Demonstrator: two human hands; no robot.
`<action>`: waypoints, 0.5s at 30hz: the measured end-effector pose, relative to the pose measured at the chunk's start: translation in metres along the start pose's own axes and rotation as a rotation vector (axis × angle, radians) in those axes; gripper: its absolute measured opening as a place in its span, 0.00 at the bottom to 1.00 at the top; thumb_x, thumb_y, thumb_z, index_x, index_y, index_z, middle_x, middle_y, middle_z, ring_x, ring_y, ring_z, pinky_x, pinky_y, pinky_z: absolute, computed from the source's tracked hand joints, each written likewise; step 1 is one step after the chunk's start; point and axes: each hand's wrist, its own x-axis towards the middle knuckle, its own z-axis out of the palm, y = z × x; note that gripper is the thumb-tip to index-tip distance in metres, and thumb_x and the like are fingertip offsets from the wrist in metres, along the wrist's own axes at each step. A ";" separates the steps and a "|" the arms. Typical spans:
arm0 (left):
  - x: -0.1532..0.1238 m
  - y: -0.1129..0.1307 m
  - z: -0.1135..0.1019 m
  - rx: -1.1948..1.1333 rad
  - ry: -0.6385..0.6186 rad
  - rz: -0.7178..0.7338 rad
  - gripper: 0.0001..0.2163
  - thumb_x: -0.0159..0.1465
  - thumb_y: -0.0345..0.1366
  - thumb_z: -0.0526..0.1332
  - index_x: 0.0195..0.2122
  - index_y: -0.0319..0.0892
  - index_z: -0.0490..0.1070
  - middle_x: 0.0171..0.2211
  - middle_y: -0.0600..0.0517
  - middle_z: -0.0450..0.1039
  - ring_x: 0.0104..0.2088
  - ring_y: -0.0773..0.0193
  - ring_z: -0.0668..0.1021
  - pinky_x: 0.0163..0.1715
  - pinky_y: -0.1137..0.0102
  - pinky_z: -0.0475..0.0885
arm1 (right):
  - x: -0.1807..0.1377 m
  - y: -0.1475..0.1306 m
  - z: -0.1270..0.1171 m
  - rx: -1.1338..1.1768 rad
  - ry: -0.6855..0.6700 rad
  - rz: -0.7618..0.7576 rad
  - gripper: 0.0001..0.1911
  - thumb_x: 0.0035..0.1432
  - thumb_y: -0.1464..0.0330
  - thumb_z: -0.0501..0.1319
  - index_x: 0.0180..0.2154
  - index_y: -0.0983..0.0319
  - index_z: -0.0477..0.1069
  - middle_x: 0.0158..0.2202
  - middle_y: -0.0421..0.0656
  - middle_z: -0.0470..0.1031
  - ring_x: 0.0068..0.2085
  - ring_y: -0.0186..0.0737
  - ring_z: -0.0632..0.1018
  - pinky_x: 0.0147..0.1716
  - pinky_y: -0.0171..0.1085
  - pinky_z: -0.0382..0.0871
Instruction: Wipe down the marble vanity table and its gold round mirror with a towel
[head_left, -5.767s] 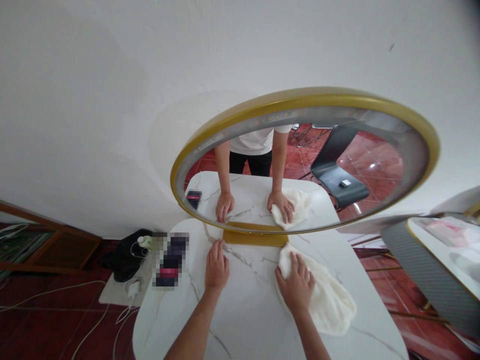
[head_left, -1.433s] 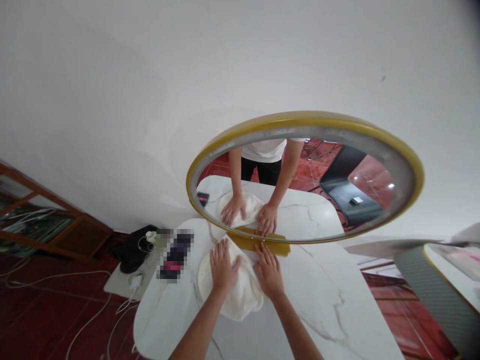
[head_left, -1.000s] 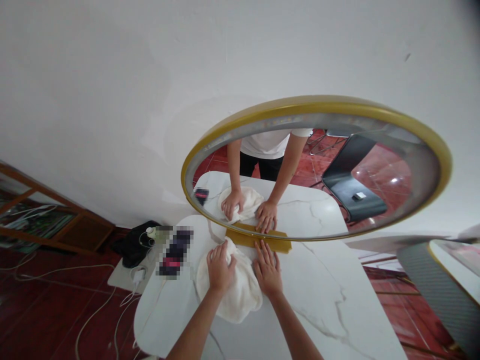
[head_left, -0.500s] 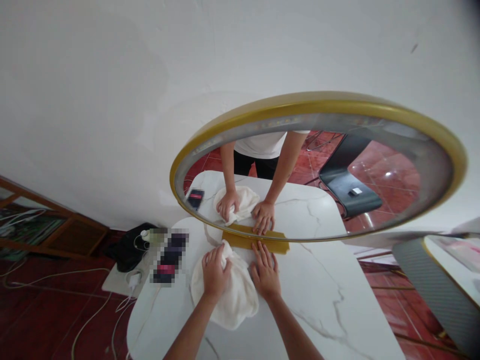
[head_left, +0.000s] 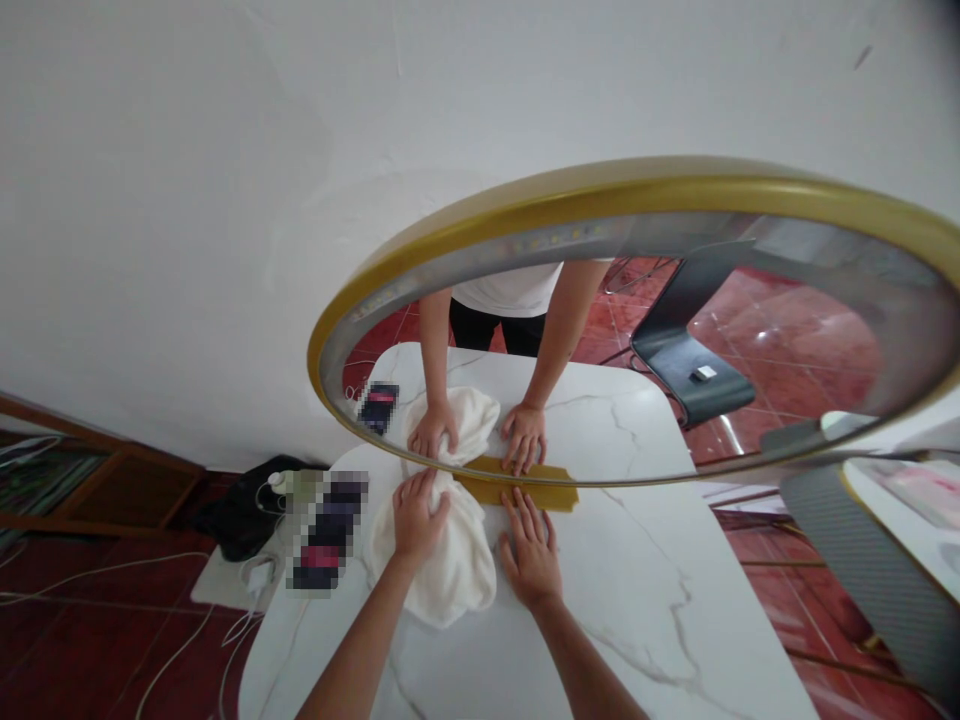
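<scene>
My left hand (head_left: 418, 520) presses a white cloth (head_left: 459, 575) onto the marble-patterned table, fingers curled over its bunched far end. That end reaches the left side of the mirror's gold foot (head_left: 555, 495). My right hand (head_left: 534, 555) lies flat to the right of the cloth, fingers spread, with the fingertips on the foot's near edge. Above both hands leans the round mirror, its gold rim (head_left: 600, 192) running across the view. Both hands and the cloth are reflected in its glass.
A pixelated dark item (head_left: 328, 530) lies on the table's left side. Beyond it are a black bag (head_left: 244, 510), a white plug and several cables near the floor. A ribbed grey stand (head_left: 862, 570) with a white top is at right. The wall (head_left: 187, 200) rises behind the mirror.
My left hand has slid the cloth leftward and slightly away from me, toward the mirror's foot. My right hand stays by the foot. The camera view has shifted a little.
</scene>
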 end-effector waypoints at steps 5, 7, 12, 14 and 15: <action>-0.004 0.009 0.000 0.070 -0.011 0.008 0.21 0.60 0.38 0.54 0.55 0.43 0.63 0.48 0.47 0.71 0.49 0.56 0.71 0.53 0.59 0.59 | 0.000 0.000 0.000 -0.001 -0.007 -0.001 0.33 0.60 0.66 0.47 0.64 0.55 0.40 0.65 0.40 0.47 0.65 0.42 0.49 0.61 0.49 0.41; -0.012 0.013 -0.002 0.066 -0.009 0.002 0.21 0.61 0.38 0.54 0.56 0.43 0.62 0.49 0.46 0.70 0.50 0.55 0.70 0.53 0.58 0.59 | 0.000 0.000 0.000 -0.003 -0.012 0.002 0.33 0.60 0.65 0.47 0.64 0.55 0.39 0.65 0.40 0.46 0.65 0.42 0.49 0.61 0.49 0.41; -0.035 0.021 -0.005 0.065 0.016 -0.030 0.23 0.61 0.37 0.53 0.59 0.44 0.58 0.53 0.46 0.67 0.52 0.55 0.69 0.54 0.58 0.58 | 0.000 0.000 0.000 0.002 -0.017 0.009 0.34 0.59 0.66 0.48 0.64 0.56 0.38 0.65 0.40 0.46 0.65 0.42 0.49 0.61 0.49 0.41; -0.035 0.021 -0.005 0.064 0.021 -0.028 0.23 0.62 0.37 0.53 0.59 0.44 0.58 0.52 0.46 0.68 0.51 0.55 0.69 0.53 0.58 0.58 | 0.000 0.000 0.001 0.008 -0.017 0.010 0.34 0.58 0.66 0.48 0.64 0.56 0.38 0.65 0.40 0.47 0.64 0.43 0.50 0.61 0.49 0.41; -0.032 0.020 -0.004 0.063 0.016 -0.023 0.23 0.62 0.37 0.53 0.59 0.44 0.58 0.52 0.46 0.68 0.51 0.55 0.69 0.53 0.57 0.59 | 0.000 0.000 0.001 0.010 -0.017 0.012 0.34 0.58 0.66 0.48 0.64 0.55 0.39 0.65 0.40 0.47 0.64 0.43 0.50 0.61 0.49 0.42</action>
